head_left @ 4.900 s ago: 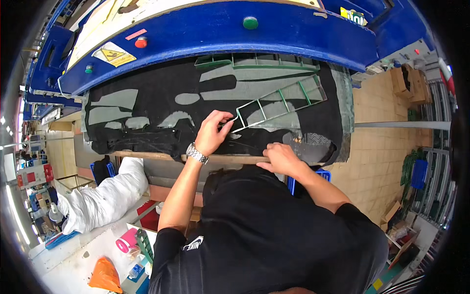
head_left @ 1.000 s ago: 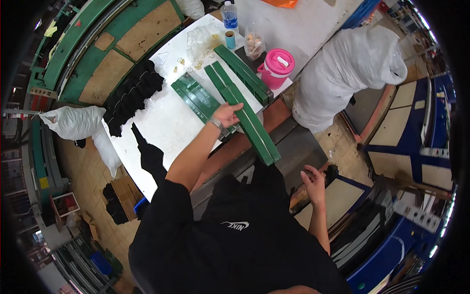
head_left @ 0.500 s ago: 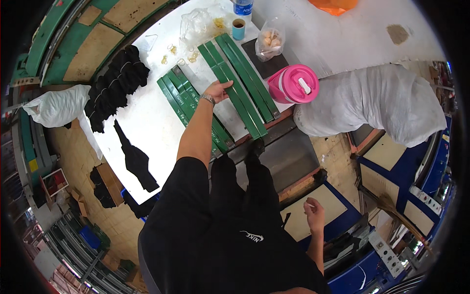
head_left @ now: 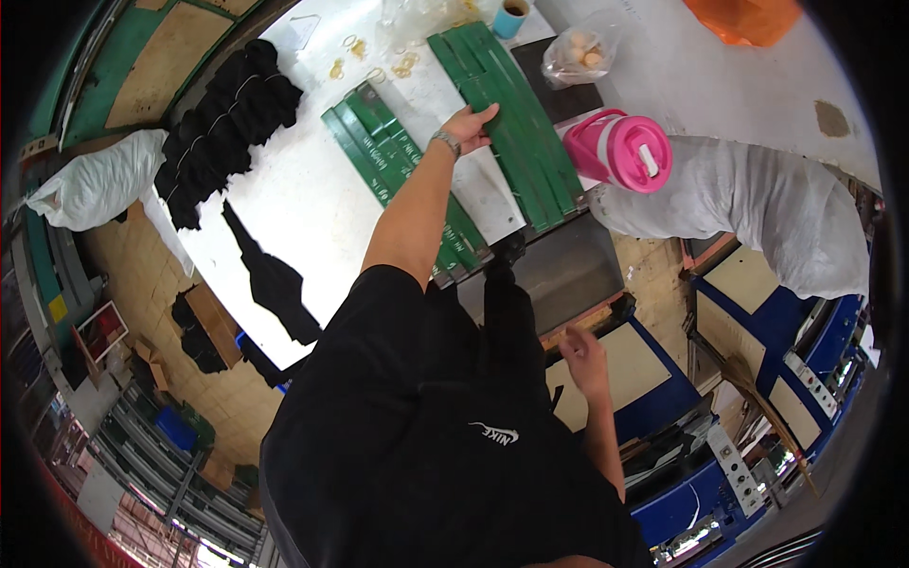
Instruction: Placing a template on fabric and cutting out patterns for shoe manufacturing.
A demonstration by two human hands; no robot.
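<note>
The left hand (head_left: 469, 128) was at the left long edge of a close-set group of green bars (head_left: 521, 133) on the white tabletop (head_left: 284, 227), so those bars lay directly to its right, touching it, with nothing between. Their long axis ran slantwise, from the far side at the upper left down toward the near edge at the lower right, and the hand met them partway along that length, nearer the middle than either end. Its thumb reached over the edge onto the green surface and its fingers were bent beside it; whether they were closed around the edge or merely rested there, I could not tell. A second group of green bars (head_left: 377, 128) lay to the left on the same tabletop, on nearly the same slant, with a strip of tabletop between the two groups, and the left forearm (head_left: 407, 227) passed above it. The right hand (head_left: 584, 360) was much the farther one: it hung nearer the body, off the tabletop and well apart from both groups, loosely part-open, with nothing visible in it. On the far flank of the right-hand group, a pink jug (head_left: 620, 151) stood just beside the bars, opposite the side the left hand touched.
</note>
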